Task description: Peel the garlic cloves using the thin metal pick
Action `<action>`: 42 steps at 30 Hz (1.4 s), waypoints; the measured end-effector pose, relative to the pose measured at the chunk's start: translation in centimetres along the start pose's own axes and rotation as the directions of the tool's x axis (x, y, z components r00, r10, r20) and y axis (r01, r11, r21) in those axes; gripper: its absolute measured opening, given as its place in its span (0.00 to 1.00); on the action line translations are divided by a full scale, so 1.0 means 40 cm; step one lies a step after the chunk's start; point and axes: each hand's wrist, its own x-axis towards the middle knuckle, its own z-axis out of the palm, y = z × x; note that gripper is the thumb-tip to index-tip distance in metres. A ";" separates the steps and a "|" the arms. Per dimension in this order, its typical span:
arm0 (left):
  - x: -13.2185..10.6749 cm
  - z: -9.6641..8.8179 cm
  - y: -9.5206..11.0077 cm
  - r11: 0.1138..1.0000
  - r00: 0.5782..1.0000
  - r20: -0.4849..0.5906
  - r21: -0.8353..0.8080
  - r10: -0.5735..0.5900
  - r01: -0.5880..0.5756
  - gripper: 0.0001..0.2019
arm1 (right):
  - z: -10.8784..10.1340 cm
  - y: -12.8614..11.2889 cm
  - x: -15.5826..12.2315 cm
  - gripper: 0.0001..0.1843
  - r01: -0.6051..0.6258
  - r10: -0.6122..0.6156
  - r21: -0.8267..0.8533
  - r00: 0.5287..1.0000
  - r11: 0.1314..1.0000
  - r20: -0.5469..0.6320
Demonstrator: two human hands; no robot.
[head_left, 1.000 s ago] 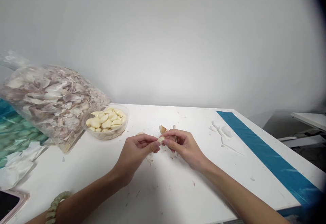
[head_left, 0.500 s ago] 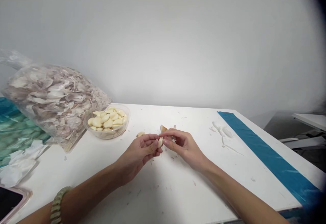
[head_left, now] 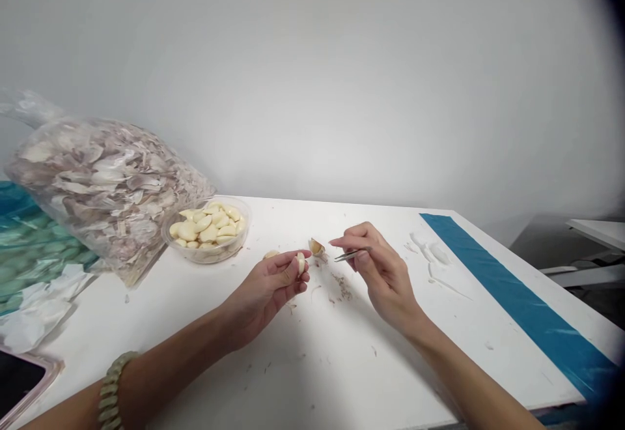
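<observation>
Between the thumb and fingers of my left hand (head_left: 266,293) is a pale garlic clove (head_left: 301,264). My right hand (head_left: 385,273) is apart from it, to the right, and grips metal tweezers (head_left: 352,255) whose tips point left. Just beyond the hands lies a piece of garlic with brownish skin (head_left: 316,247). Another garlic clove (head_left: 270,255) shows partly behind my left fingers. To the left stands a clear round bowl (head_left: 205,257) filled with peeled garlic cloves (head_left: 208,227).
A big clear bag of garlic skins (head_left: 107,182) leans at the left, beside a green bag (head_left: 34,254), crumpled tissue (head_left: 46,313) and a phone (head_left: 24,384). Skin scraps (head_left: 344,286) dot the white table (head_left: 342,371). Blue tape (head_left: 508,286) runs along its right side.
My right hand has drawn away from the clove to the right, and the tweezers now show in it. The left hand still holds the clove, shifted slightly left.
</observation>
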 end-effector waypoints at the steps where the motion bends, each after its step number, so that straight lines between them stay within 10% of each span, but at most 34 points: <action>1: 0.001 0.000 0.000 1.000 1.000 0.006 -0.001 0.004 -0.004 0.12 | -0.001 0.001 -0.002 0.14 0.058 -0.058 -0.002 0.998 0.998 0.001; 16: -0.004 0.000 0.004 0.999 0.999 0.036 -0.038 0.015 -0.014 0.10 | 0.009 -0.012 -0.010 0.16 0.370 -0.367 -0.236 0.929 0.899 0.059; 42: -0.002 0.002 0.002 0.999 1.000 0.002 -0.046 0.015 -0.015 0.10 | 0.011 -0.017 -0.015 0.19 0.389 -0.390 -0.164 0.920 0.906 0.030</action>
